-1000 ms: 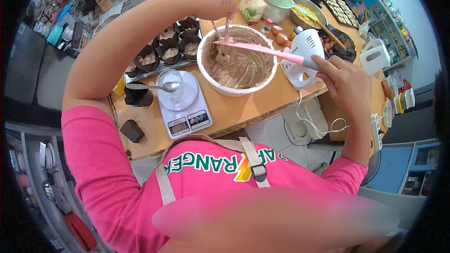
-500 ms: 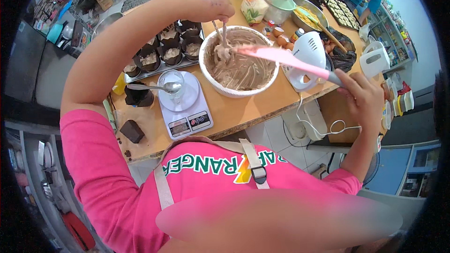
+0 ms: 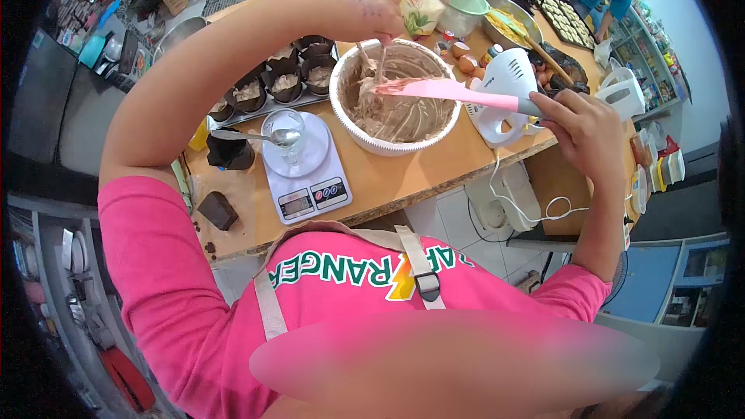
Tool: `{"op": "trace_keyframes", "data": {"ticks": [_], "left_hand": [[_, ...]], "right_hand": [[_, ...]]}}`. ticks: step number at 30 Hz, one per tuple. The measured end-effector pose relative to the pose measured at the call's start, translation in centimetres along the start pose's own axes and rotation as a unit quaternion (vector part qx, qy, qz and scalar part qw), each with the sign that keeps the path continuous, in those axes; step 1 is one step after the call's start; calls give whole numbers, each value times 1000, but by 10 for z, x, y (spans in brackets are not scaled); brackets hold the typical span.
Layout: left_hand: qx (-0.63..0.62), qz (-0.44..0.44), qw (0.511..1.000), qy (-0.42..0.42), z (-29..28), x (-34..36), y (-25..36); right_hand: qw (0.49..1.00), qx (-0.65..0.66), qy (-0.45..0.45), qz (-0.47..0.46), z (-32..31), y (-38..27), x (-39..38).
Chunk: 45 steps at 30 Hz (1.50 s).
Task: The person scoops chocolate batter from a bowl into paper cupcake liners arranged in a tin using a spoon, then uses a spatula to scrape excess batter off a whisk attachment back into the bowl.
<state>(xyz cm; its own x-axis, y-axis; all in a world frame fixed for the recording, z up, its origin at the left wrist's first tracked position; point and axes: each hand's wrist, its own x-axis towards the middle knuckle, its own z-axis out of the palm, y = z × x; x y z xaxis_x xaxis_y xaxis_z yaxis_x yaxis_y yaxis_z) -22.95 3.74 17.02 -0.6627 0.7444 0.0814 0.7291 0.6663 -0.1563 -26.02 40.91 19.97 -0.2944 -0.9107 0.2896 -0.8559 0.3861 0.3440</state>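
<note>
In the head view, the person's left hand (image 3: 379,17) held slim metal beaters (image 3: 381,64) in its fingers, inside a round, white plastic bowl (image 3: 388,147) of brown batter (image 3: 411,122) on the wooden surface (image 3: 392,181). The right hand (image 3: 578,130) gripped a long pink spatula (image 3: 458,92), its blade beside the beaters.

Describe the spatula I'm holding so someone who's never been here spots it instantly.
On the table, find the white bowl holding brown batter. The spatula reaches over its right rim, held by your right hand. Its blade is pink, unlike the pale green spatula in the metal bowl.
</note>
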Motion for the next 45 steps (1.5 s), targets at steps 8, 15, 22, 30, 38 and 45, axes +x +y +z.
{"op": "trace_keyframes", "data": {"ticks": [8, 15, 22, 30, 38, 45], "left_hand": [[14, 5, 1000, -13, 0, 1, 1], [7, -42, 997, -57, 2, 9, 7], [-3, -26, 999, -38, 1, 5, 6], [2, 23, 998, -50, -3, 17, 13], [-11, 32, 998, -48, 2, 12, 13], [7, 1, 1000, -20, 7, -1, 2]], "right_hand": [[1000, -12, 7, 25, -31, 8, -7], [999, -20, -30, 7, -20, -9, 8], [1000, -17, -17, 7, -44, 3, -5], [998, -58, 30, -12, -52, 12, 9], [998, -44, -23, -40, -28, 2, 23], [998, -32, -46, -15, -38, -3, 10]]}}
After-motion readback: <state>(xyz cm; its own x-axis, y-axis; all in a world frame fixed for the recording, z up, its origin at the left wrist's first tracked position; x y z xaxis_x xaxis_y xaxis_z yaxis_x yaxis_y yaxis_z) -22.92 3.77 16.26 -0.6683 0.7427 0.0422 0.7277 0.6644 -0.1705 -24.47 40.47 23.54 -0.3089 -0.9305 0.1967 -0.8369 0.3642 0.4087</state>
